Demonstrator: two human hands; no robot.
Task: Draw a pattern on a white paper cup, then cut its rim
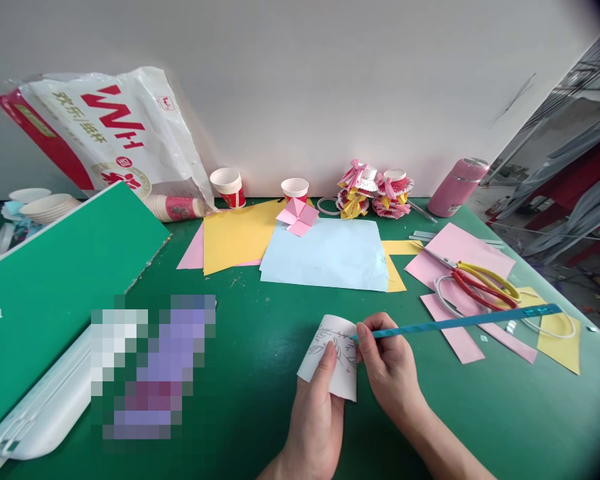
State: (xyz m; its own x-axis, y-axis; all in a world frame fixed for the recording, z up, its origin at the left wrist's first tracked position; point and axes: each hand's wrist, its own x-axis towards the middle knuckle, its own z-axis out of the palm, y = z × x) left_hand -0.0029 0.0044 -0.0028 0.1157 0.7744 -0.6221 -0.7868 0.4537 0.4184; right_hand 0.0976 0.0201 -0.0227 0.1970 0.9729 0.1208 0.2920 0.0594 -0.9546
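Observation:
Near the front middle of the table, my left hand (316, 413) is closed around a white paper piece (347, 383) with dark line drawings, its thumb on the printed face. The piece looks curved, like a cup wall. My right hand (391, 367) pinches a long blue strip (450, 325) near its left end. That end touches or almost touches the right edge of the drawn paper, and the strip's far end reaches over the scissors and pink paper. The fingers of my left hand behind the paper are hidden.
Red-and-yellow-handled scissors (480, 283) lie on pink paper (453, 243) at right. Light blue sheets (325, 257) and yellow paper (240, 233) lie behind my hands. Paper cups (227, 187), frilly cup crafts (393, 193) and a pink bottle (459, 187) line the wall. A green board (70, 273) leans at left.

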